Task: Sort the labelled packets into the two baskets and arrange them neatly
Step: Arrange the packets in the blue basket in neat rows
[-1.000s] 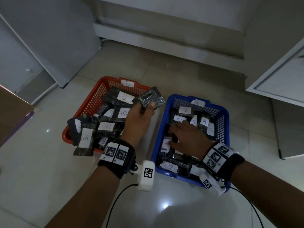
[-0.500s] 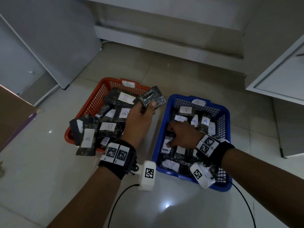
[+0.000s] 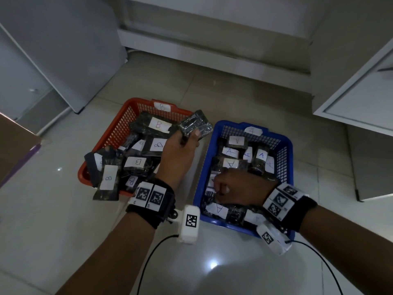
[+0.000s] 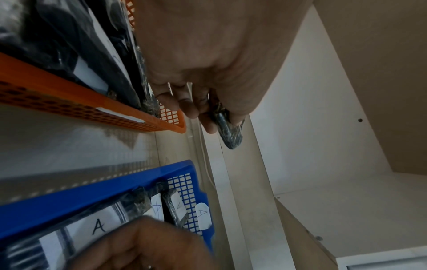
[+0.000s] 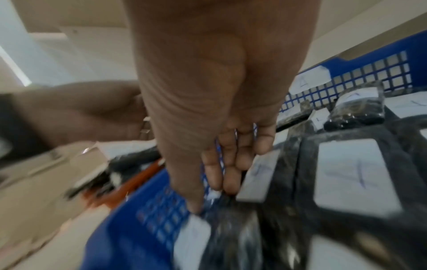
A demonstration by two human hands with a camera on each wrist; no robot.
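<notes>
An orange basket [image 3: 110,135] tagged B holds several dark packets with B labels [image 3: 158,124]. To its right, a blue basket [image 3: 285,145] tagged A holds several packets with A labels [image 3: 261,155]. My left hand [image 3: 191,135] grips a dark shiny packet [image 3: 195,125] in the air above the gap between the baskets; its label is hidden. The wrist view shows the fingers curled round this packet [image 4: 228,131]. My right hand [image 3: 219,188] reaches into the blue basket's near left side. There thumb and fingers pinch the top edge of a packet [image 5: 231,228], blurred.
Two B packets [image 3: 107,182] hang over the orange basket's near rim. A white cabinet [image 3: 361,92] stands at the right, a grey panel [image 3: 63,50] at the left, and a brown box [image 3: 14,145] at the left edge. Wrist cables [image 3: 148,252] trail on the tiled floor.
My right hand has drawn back from the middle of the blue basket to its near left side. The left hand has kept its packet in about the same place.
</notes>
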